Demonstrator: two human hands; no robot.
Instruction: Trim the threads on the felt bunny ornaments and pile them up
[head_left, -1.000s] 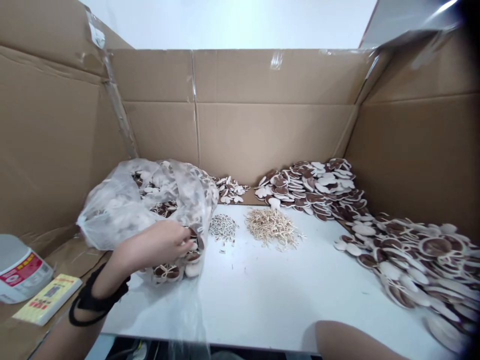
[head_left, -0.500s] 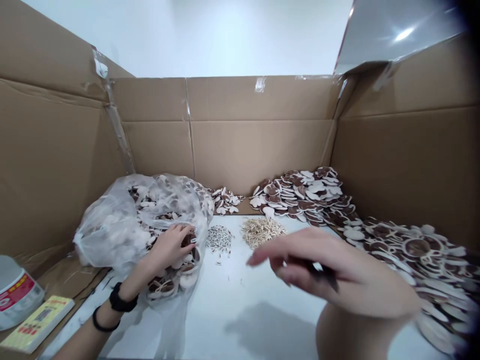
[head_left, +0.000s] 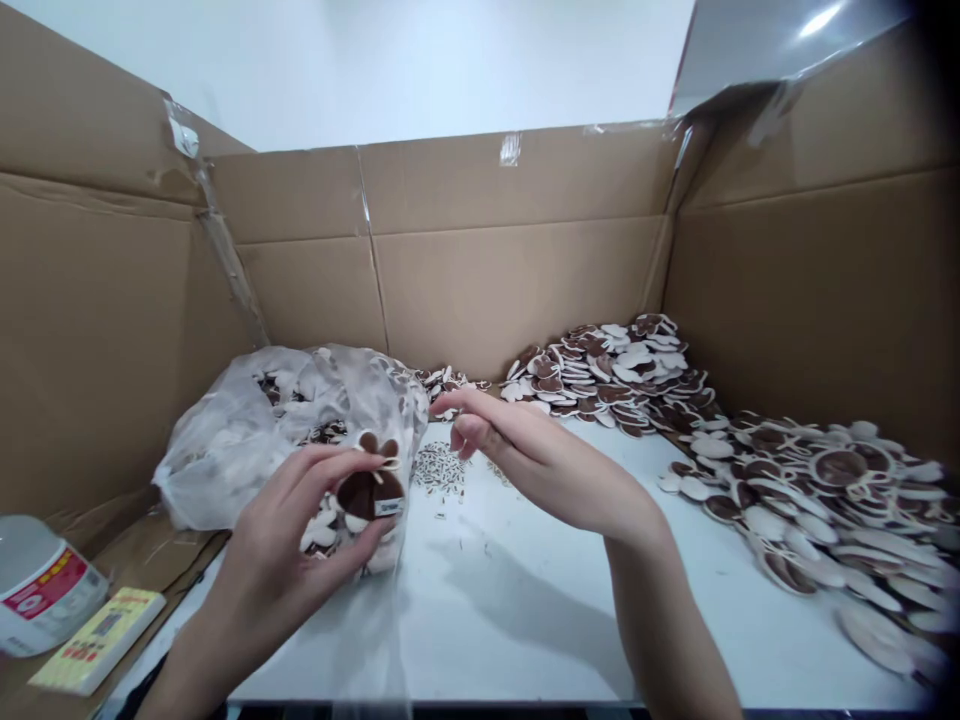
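My left hand point(head_left: 300, 550) pinches a small brown plush piece point(head_left: 367, 495) between thumb and fingers. The piece has two rounded ears, a pale loop of cord and a white label, and it is held just above the front of the clear plastic bag point(head_left: 217, 450). Inside that bag lie many more brown and white pieces. My right hand point(head_left: 525, 450) hovers over the white table with its index finger stretched to the left and the other fingers partly bent; nothing shows in it. It hides most of a heap of thin pale bits point(head_left: 499, 475). Beside its fingertips is a scatter of tiny parts point(head_left: 441, 470).
Brown and white plush pieces are heaped at the back right point(head_left: 592, 370) and along the right side point(head_left: 825, 510). Cardboard walls point(head_left: 517, 280) enclose the white table point(head_left: 510, 630). At the left edge stand a white tub point(head_left: 45, 590) and a yellow box point(head_left: 101, 640).
My left hand has come out of the bag toward me, now with a brown plush piece. My right hand has swung left and away from me, over the pale bits.
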